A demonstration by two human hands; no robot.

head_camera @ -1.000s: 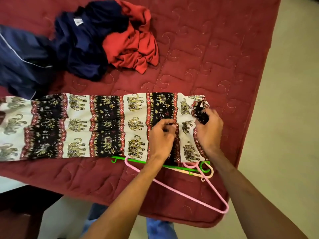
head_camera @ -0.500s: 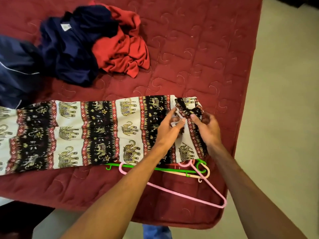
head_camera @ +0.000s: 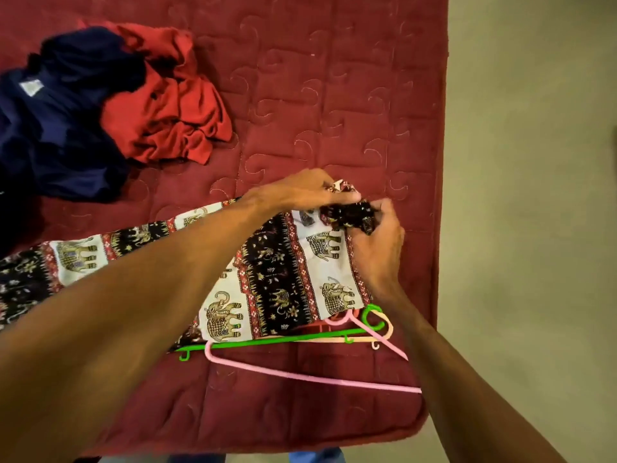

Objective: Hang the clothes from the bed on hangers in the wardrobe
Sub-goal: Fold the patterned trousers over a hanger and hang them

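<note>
Gripped by 2 hands is 1 end of the elephant cloth (head_camera: 287, 279). A white and red bit of that end is held by the left hand (head_camera: 300, 192), with the fingers curled over it. A dark bunched bit just beside it is held tight in the curled fingers of the right hand (head_camera: 377, 248). The rest of the elephant cloth is spread flat on the red bed cover (head_camera: 334, 95) and runs off to the left, partly hidden by the left arm.

3 hangers are seen at the near edge of the cloth: a green hanger (head_camera: 267, 342), a pink hanger (head_camera: 300, 377) and a peach hanger (head_camera: 364, 339). They are laid on top of each other, and their hooks are tucked under the cloth and the right wrist.

Farther back on the bed, a red garment (head_camera: 167, 105) is piled up, touching a dark blue garment (head_camera: 56, 128) on its left. A pale floor (head_camera: 534, 195) is seen to the right of the bed.
</note>
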